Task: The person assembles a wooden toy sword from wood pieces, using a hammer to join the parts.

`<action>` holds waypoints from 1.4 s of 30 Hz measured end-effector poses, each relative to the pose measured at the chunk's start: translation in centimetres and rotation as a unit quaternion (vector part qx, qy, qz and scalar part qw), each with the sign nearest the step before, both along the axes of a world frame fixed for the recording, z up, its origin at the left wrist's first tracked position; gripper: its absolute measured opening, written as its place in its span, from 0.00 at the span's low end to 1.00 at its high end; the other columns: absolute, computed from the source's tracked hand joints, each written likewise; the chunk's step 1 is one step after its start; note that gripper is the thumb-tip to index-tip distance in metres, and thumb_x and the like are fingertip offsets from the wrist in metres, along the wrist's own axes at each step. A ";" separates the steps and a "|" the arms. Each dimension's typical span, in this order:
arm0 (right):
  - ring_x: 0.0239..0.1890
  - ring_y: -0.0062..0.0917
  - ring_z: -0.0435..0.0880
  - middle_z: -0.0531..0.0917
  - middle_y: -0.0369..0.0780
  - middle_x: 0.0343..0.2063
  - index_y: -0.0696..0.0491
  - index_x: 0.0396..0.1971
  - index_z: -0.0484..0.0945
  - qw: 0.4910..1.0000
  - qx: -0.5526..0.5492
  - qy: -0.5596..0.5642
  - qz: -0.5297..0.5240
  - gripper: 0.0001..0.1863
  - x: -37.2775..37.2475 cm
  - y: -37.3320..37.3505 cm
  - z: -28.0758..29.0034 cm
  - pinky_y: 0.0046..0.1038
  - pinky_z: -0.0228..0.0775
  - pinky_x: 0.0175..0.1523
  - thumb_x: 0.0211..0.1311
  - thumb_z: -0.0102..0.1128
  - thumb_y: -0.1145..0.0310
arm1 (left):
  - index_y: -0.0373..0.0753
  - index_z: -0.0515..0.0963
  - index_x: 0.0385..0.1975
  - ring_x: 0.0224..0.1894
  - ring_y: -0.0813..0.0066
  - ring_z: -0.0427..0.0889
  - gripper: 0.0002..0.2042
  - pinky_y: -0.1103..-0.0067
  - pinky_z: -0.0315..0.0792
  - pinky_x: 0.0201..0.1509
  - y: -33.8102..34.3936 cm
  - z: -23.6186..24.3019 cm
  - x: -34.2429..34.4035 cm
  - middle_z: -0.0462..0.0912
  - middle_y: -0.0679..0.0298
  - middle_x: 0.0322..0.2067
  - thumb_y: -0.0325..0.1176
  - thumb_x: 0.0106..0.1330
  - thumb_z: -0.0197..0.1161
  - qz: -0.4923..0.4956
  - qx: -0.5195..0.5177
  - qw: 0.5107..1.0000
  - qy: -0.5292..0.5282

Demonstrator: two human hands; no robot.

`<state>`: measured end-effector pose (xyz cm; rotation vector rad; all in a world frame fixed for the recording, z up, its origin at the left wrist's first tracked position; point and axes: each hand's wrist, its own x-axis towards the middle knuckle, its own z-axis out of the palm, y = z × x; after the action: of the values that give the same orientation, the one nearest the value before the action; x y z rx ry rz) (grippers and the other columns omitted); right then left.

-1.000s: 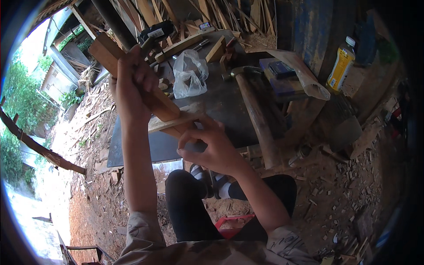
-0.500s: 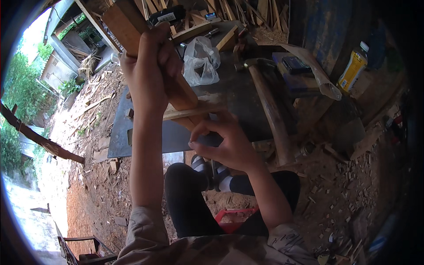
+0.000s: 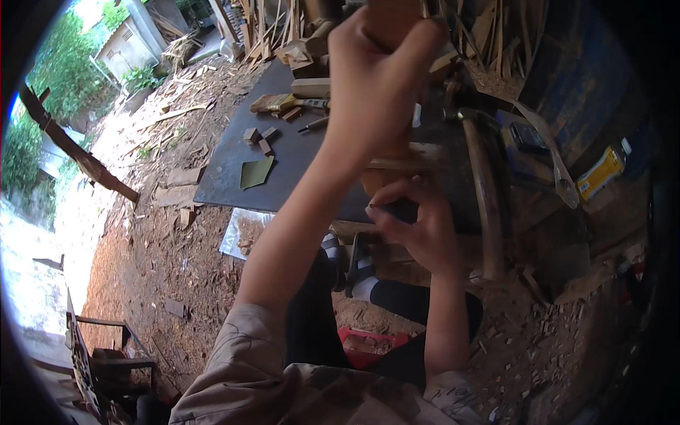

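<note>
My left hand is raised over the dark table, its fingers wrapped round a reddish-brown wooden block. The hand hides much of the block. Beneath that hand a paler strip of wood crosses the table's near part, with another brown piece of wood under it; whether they join the block I cannot tell. Just in front of these pieces is my right hand, thumb and forefinger curled towards each other in a pinch. Something tiny and dark may be at the fingertips, too small to name.
A long-handled hammer lies on the right, near a black device and a yellow-labelled bottle. Left on the table are a paintbrush, small wood cubes and green sheet. A clear bag lies beyond the edge.
My view has turned left, so the table's left side shows more. The left hand with the block now appears further right and higher. The right hand keeps its pinch near the wood.
</note>
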<state>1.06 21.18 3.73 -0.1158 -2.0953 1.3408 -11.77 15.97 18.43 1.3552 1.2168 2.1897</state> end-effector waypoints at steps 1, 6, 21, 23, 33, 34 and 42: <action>0.44 0.22 0.81 0.85 0.35 0.36 0.53 0.31 0.86 1.000 0.006 -0.002 0.017 0.06 -0.1 -0.3 0.3 0.28 0.67 0.59 0.56 0.75 0.71 | 0.34 0.78 0.30 0.18 0.85 0.74 0.09 0.82 0.67 0.23 0.5 -0.3 0.2 0.76 0.71 0.17 0.33 0.66 0.67 0.025 0.048 0.998 0.022; 0.41 0.19 0.81 0.86 0.33 0.31 0.53 0.33 0.86 0.998 -0.061 0.028 -0.006 0.07 -0.5 -1.1 0.4 0.28 0.67 0.59 0.56 0.76 0.70 | 0.31 0.76 0.27 0.22 0.83 0.73 0.12 0.77 0.69 0.27 1.0 -0.8 0.1 0.77 0.67 0.18 0.34 0.56 0.68 0.093 0.079 0.991 0.060; 0.46 0.20 0.81 0.85 0.34 0.36 0.55 0.33 0.85 0.999 -0.038 0.017 -0.011 0.07 -0.4 -1.2 0.4 0.27 0.67 0.58 0.55 0.74 0.76 | 0.27 0.76 0.29 0.22 0.68 0.79 0.14 0.72 0.73 0.30 0.8 -1.1 -0.6 0.79 0.56 0.18 0.34 0.54 0.67 0.083 0.111 0.988 0.068; 0.46 0.21 0.81 0.85 0.35 0.36 0.55 0.33 0.85 0.999 -0.035 0.019 -0.012 0.07 -0.4 -1.3 0.3 0.27 0.67 0.58 0.55 0.74 0.76 | 0.28 0.76 0.28 0.22 0.67 0.80 0.13 0.72 0.73 0.30 0.7 -1.1 -0.5 0.79 0.55 0.18 0.34 0.54 0.67 0.080 0.125 0.987 0.064; 0.51 0.23 0.80 0.85 0.35 0.39 0.53 0.33 0.85 0.998 -0.030 0.038 -0.042 0.07 -0.5 -1.5 0.1 0.30 0.65 0.62 0.55 0.75 0.76 | 0.26 0.76 0.28 0.22 0.62 0.84 0.14 0.70 0.76 0.31 -0.2 -0.7 0.1 0.81 0.51 0.18 0.33 0.53 0.68 0.081 0.094 0.991 0.056; 0.51 0.23 0.80 0.85 0.35 0.39 0.53 0.33 0.85 0.998 -0.029 0.037 -0.042 0.07 -0.5 -1.5 0.1 0.30 0.65 0.62 0.55 0.75 0.76 | 0.26 0.76 0.28 0.22 0.61 0.84 0.14 0.70 0.76 0.31 -0.3 -0.6 0.1 0.80 0.51 0.18 0.33 0.53 0.68 0.065 0.088 0.993 0.053; 0.54 0.26 0.80 0.84 0.37 0.43 0.55 0.34 0.84 0.996 -0.047 0.053 -0.046 0.09 -0.6 -1.5 -0.2 0.33 0.65 0.65 0.55 0.77 0.75 | 0.26 0.77 0.29 0.23 0.55 0.85 0.14 0.69 0.76 0.31 0.6 -1.1 0.2 0.81 0.50 0.18 0.33 0.53 0.69 0.077 0.119 0.988 0.055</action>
<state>0.45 19.68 3.50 -0.1743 -1.9164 1.3607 -11.56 16.60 17.37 1.5401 1.1630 2.4629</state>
